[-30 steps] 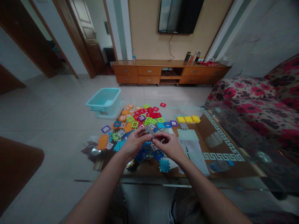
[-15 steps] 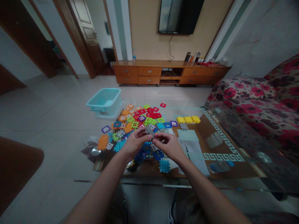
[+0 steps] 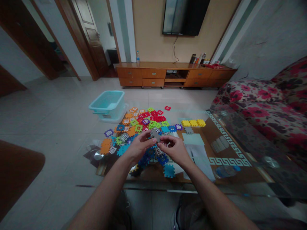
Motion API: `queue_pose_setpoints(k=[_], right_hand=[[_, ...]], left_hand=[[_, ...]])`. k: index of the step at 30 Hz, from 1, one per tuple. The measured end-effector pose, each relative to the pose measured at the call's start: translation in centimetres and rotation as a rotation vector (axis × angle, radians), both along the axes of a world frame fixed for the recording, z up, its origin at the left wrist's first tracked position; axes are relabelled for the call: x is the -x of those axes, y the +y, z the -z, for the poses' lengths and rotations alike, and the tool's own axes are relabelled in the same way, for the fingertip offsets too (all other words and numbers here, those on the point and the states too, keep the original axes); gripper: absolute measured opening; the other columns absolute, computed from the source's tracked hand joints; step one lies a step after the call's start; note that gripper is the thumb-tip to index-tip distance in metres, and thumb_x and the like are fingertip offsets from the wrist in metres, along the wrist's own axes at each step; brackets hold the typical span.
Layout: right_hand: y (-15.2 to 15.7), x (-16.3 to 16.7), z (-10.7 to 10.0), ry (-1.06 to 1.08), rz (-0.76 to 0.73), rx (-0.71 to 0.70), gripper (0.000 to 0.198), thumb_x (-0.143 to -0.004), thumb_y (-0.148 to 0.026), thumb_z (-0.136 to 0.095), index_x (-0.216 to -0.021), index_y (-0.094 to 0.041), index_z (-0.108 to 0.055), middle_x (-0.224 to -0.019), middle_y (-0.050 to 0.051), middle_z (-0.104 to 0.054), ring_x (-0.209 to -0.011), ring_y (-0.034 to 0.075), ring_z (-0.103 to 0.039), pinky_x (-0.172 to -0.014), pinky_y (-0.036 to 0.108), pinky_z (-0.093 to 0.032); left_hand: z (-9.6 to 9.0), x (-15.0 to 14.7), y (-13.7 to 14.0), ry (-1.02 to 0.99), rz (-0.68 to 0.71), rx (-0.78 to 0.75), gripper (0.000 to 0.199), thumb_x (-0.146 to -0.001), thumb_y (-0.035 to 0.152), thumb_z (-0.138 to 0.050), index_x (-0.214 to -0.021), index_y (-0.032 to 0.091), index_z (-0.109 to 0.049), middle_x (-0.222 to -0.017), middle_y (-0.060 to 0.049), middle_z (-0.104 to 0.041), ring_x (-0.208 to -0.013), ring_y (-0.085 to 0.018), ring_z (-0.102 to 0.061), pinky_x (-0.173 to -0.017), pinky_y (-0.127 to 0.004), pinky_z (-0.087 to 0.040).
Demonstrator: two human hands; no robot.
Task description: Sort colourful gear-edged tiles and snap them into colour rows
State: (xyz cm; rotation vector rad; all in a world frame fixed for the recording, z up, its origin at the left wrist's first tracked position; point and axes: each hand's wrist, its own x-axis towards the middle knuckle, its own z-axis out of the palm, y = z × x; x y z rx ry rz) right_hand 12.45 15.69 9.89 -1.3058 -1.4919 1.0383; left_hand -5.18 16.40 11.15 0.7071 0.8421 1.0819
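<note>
A grey interlocking building tile point(image 3: 155, 135) with notched edges is held above the pile, between both hands. My left hand point(image 3: 140, 145) grips its left side, the thumb lying along the near edge. On the right side, my right hand point(image 3: 172, 147) pinches it between thumb and forefinger. Below and beyond lies a heap of notched tiles: red tiles point(image 3: 157, 118), green tiles point(image 3: 154, 124), orange tiles point(image 3: 106, 146) and dark blue tiles point(image 3: 144, 160). One blue tile point(image 3: 169, 171) rests near the table's front edge. Another grey tile point(image 3: 189, 130) lies to the right, by stacked yellow tiles point(image 3: 193, 123).
A turquoise plastic tub point(image 3: 109, 103) stands at the far left of the glass table point(image 3: 230, 185). Papers point(image 3: 198, 158) lie to the right of my hands. A plastic bottle point(image 3: 226, 171) is on its side at the right. A flowered sofa point(image 3: 268, 95) stands beyond.
The grey tile has shifted very slightly to the right, still in both hands, and shows a bit more of its face. Nothing else has visibly moved.
</note>
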Motion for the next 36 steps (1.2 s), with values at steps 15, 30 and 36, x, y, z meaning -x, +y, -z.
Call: queue_pose_setpoints(k=[15,30,36], right_hand=[[2.8,-5.9,1.2,-0.24,0.338,-0.042,0.049,-0.07,-0.055,-0.074,-0.094,-0.012,-0.076,-0.078,0.01,-0.074,-0.068,0.022,-0.063,-0.067,0.035,-0.05],[5.2,-17.4,6.8,-0.784,0.882,0.195,0.05,-0.072,-0.056,-0.068,-0.104,-0.019,-0.078,-0.095,0.013,-0.077,-0.091,0.035,-0.071,-0.077,0.041,-0.054],[5.7,-18.6,8.2,-0.824,0.879,0.273,0.049,-0.074,-0.054,-0.066,-0.103,-0.017,-0.079,-0.099,0.017,-0.076,-0.093,0.035,-0.071,-0.079,0.041,-0.055]], left_hand=[[-0.1,0.9,0.0,0.132,0.084,0.071,0.058,-0.063,0.026,-0.09,-0.116,0.021,-0.067,-0.126,-0.015,-0.063,-0.106,-0.023,-0.062,-0.089,-0.036,-0.045],[-0.7,1.1,0.0,0.127,0.117,0.071,0.057,-0.07,0.036,-0.086,-0.119,0.021,-0.062,-0.127,-0.012,-0.064,-0.108,-0.022,-0.06,-0.09,-0.035,-0.045],[-0.4,1.3,0.2,0.144,0.112,0.064,0.053,-0.072,0.039,-0.084,-0.117,0.022,-0.064,-0.126,-0.012,-0.064,-0.105,-0.022,-0.061,-0.089,-0.035,-0.045]])
